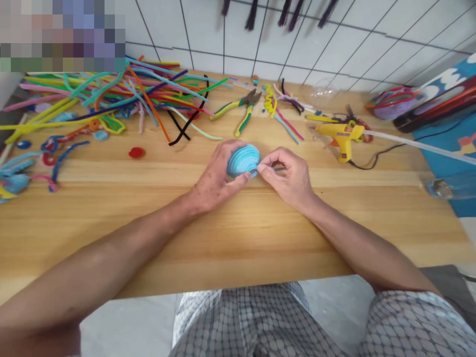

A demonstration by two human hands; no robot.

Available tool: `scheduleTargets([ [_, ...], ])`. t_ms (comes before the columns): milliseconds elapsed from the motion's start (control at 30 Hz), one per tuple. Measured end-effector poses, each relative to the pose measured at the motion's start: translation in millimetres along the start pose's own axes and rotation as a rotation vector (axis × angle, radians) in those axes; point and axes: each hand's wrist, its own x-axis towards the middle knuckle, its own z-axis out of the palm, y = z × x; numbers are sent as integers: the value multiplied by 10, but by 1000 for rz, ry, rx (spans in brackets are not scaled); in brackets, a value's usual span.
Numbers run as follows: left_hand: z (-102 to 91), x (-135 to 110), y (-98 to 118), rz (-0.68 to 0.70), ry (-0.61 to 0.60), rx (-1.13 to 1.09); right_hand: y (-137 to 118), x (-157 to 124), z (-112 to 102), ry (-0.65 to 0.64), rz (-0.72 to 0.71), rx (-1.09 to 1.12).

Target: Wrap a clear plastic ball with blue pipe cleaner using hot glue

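My left hand [217, 176] is wrapped around a light blue coiled pipe-cleaner ball [243, 159] just above the wooden table [238, 238]. My right hand [288, 176] pinches the loose end of the blue pipe cleaner [277, 169] right beside the ball, fingers pressed together. Both forearms rest across the table toward me.
A heap of coloured pipe cleaners [111, 99] lies at the back left. Yellow-green pliers [241, 111], a yellow glue gun [342, 136] with its cord, a small red pom-pom [136, 152], curled pieces at the left edge [15, 181] and a coiled bowl [392, 101] lie around.
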Motion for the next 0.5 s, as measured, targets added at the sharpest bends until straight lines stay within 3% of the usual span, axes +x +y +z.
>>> scheduleTargets([
  [167, -12, 6, 17, -7, -8, 26, 7, -3, 49, -4, 86, 89],
  [500, -4, 8, -2, 11, -3, 37, 17, -2, 74, 13, 101, 121],
])
